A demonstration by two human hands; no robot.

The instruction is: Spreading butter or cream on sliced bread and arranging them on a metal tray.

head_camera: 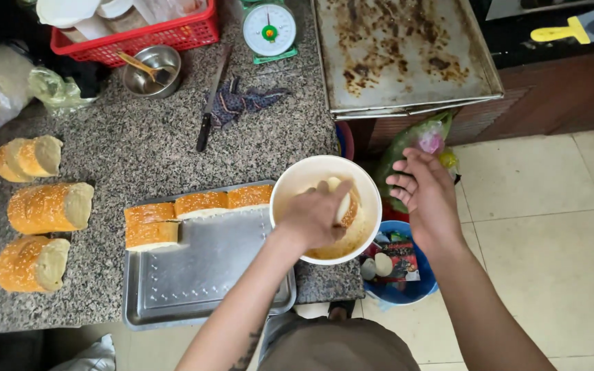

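A white bowl (297, 177) with yellowish liquid stands at the granite counter's right edge, partly over a metal tray. My left hand (313, 214) reaches into the bowl and is closed on a slice of bread (349, 205) with a browned crust. My right hand (426, 192) hovers to the right of the bowl over the floor, fingers loosely curled, holding nothing. Several bread slices (199, 205) lie in a row along the far edge of the metal tray (201, 275), with one more slice (151, 235) at the tray's left.
Three cut sesame loaf chunks (48, 206) lie on the counter's left. A knife (209, 113), cloth, steel bowl (151, 70), red basket (139, 34) and green kitchen scale (269, 31) are further back. A stained metal griddle (403, 51) sits right. A blue bin (397, 275) stands below.
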